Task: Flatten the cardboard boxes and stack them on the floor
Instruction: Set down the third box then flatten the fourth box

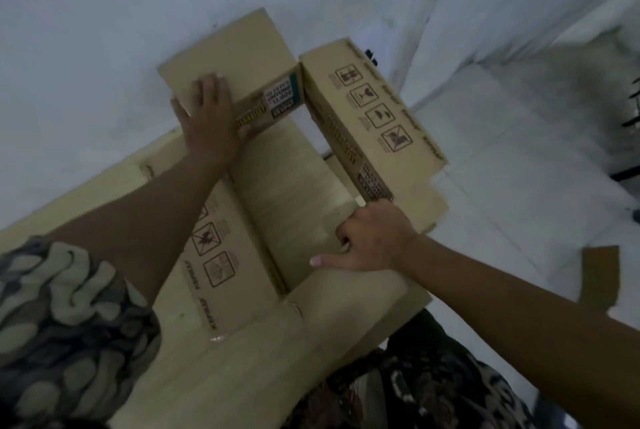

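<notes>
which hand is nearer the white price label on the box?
Left. The left hand lies flat on the box flap right beside the white label; the right hand grips the box wall at the opposite corner.

Dim, bluish light. Pale wall fills far left and top, plain, slightly scuffed. White tiled floor on right, faint grout lines. Dark smudged patch on floor at far right. Thin black objects at right edge, unidentifiable.
</notes>
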Tool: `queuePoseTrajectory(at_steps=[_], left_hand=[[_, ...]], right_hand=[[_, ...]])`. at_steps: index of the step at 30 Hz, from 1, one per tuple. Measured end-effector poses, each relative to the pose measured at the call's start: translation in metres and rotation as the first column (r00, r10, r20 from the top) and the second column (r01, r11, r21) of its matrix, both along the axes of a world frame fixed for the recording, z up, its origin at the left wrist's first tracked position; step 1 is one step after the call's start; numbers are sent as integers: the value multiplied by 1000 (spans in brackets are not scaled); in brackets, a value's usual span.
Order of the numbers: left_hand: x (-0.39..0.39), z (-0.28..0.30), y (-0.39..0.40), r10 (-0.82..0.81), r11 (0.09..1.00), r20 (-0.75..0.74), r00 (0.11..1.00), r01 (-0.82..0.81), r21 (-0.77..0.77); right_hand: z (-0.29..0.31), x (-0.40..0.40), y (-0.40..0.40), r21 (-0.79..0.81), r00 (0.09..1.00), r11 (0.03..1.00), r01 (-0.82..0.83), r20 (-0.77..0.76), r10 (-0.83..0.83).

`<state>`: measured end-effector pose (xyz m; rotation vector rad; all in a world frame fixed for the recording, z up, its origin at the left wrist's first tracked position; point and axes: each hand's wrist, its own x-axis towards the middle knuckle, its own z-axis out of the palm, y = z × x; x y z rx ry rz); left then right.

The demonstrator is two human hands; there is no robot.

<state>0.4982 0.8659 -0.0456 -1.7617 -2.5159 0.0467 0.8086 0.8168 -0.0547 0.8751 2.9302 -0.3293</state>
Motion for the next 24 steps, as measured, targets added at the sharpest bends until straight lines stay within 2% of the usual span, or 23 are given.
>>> queuePoseTrajectory(at_steps=[4,7,10,14,17,19,22,24], left_hand=[[-15,-8,10,-13,1000,71,997,14,-9],[-15,-12,10,-8,998,127,992,0,62],[-16,-14,8,9,993,177,984,-30,112],[-20,-5,6,-44,994,185,982,24,105],[-15,2,-4,-3,986,344,939,-54,157],[-15,4,-18,58,984,358,932,-113,137],[-15,2,-48,202,963,310,929,-246,108],[-9,3,-70,301,930,321,898,-350,108]], right_hand=[[-14,-3,1,89,986,995,51,-163,-36],[-17,-7,1,136,977,988,70,-209,-41],[-23,-10,1,174,974,982,74,-222,-34],[-16,-13,4,155,985,987,41,-172,-14],[-8,-6,4,65,983,994,90,-168,-78],[-2,-2,8,-1,940,981,193,-286,-185],[10,-1,31,42,832,948,316,-493,-255],[16,-1,56,58,788,917,394,-535,-304]])
